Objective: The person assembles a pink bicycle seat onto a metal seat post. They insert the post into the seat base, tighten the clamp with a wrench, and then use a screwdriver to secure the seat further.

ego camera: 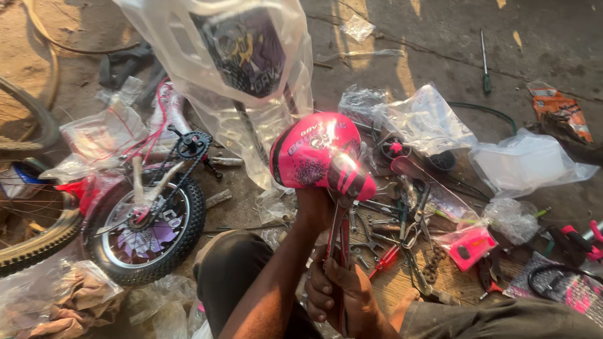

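Left hand (314, 210) is reaching up at centre frame, forearm raised; right hand (339, 292) is clenching low, fingers curled in a tight grip.

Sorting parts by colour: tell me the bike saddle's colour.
In the head view, the saddle is bright pink with black speckles and stripes.

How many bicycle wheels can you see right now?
3. A small wheel with a knobby tyre lies left of the knee; a bigger wheel sits at the left edge; another rim shows above it. More may be hidden under the plastic bags.

Sunlit dirt yard around you
You sit over a bare dusty ground (440, 44) streaked with low warm sunlight and long shadows.
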